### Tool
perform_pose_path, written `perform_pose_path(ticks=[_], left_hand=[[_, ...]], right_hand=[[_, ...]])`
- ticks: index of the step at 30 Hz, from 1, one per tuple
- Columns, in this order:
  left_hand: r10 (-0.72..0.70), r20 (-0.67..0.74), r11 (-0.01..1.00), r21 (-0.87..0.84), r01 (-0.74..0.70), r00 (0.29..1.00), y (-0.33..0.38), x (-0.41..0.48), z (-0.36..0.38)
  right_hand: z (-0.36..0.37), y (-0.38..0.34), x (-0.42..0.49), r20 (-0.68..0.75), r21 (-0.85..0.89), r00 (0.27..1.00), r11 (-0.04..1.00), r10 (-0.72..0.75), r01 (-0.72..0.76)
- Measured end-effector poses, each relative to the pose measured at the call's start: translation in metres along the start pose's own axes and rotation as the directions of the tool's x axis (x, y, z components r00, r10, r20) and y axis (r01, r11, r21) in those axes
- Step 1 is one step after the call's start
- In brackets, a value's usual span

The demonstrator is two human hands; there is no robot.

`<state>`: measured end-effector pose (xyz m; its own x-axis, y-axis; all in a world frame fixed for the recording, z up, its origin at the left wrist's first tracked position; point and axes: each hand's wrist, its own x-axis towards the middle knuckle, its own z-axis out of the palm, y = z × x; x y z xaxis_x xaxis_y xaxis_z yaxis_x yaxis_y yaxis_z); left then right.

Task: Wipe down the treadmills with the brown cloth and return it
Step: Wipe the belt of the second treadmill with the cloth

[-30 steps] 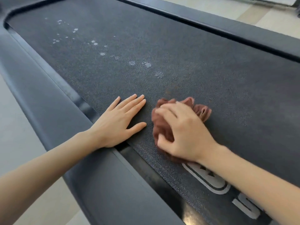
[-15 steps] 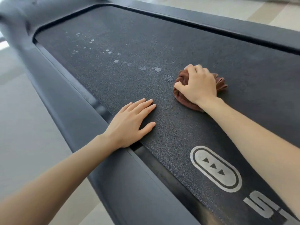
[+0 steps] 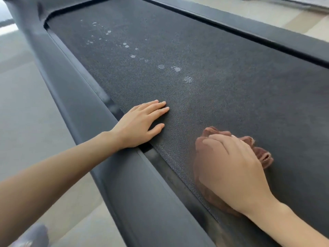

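Fingers (image 3: 219,139) of the right hand (image 3: 231,168) curl over the brown cloth (image 3: 263,156), gripping it and pressing it onto the treadmill belt (image 3: 231,90) close to the person. The cloth is a crumpled wad. Its long axis runs from under the wrist up the belt toward the fingertips, and loose folds stick out past the knuckles on the right. Half a second ago this wad sat farther up the belt, beside the nearest white spot; it now lies nearer than the left hand, well back from the spots.

Left of it and a little farther off, the left hand (image 3: 138,125) lies flat with straight fingers on the belt's left edge, its heel over the grey side rail (image 3: 80,97), the same place as before. Beyond both hands, a trail of white spots (image 3: 161,66) runs diagonally up the belt toward its far left corner.
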<state>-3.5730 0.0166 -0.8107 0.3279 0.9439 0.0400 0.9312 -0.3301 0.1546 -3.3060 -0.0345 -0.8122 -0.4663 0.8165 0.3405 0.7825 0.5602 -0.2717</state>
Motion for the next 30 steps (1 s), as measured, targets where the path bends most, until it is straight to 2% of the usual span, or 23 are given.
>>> perform_pose_path(ticks=[6,10,13,16,18,21,26,30], left_hand=[[0.154,0.087,0.983,0.085,-0.161,0.984,-0.026,0.013,-0.006],[0.094,0.141,0.986,0.125,-0.112,0.986,-0.07,0.036,-0.017],[0.094,0.127,0.981,0.157,-0.113,0.987,-0.103,0.043,-0.023],[0.038,0.12,0.991,0.125,-0.053,0.992,-0.139,0.04,-0.026],[0.005,0.131,0.998,0.066,-0.014,0.991,-0.158,0.041,-0.026],[-0.011,0.125,1.0,0.016,0.009,0.992,-0.167,0.045,-0.025],[0.012,0.112,0.999,0.029,-0.015,0.994,-0.165,0.044,-0.018],[0.047,0.076,0.998,0.034,-0.049,0.996,-0.169,0.044,-0.014]], right_hand=[[0.026,0.001,0.087,-0.014,-0.047,0.997,0.996,0.075,-0.075],[0.052,0.034,0.171,-0.011,-0.105,0.989,0.983,0.148,-0.148],[0.061,0.06,0.219,-0.044,-0.112,0.968,0.962,0.245,-0.249],[0.071,0.072,0.251,-0.061,-0.115,0.937,0.93,0.344,-0.349],[0.078,0.065,0.268,-0.043,-0.097,0.932,0.927,0.361,-0.363],[0.084,0.033,0.273,0.004,-0.046,0.958,0.957,0.288,-0.288],[0.072,-0.036,0.212,0.132,0.054,0.99,0.997,0.039,-0.047],[0.057,-0.054,0.163,0.166,0.098,0.985,0.994,0.04,-0.056]])
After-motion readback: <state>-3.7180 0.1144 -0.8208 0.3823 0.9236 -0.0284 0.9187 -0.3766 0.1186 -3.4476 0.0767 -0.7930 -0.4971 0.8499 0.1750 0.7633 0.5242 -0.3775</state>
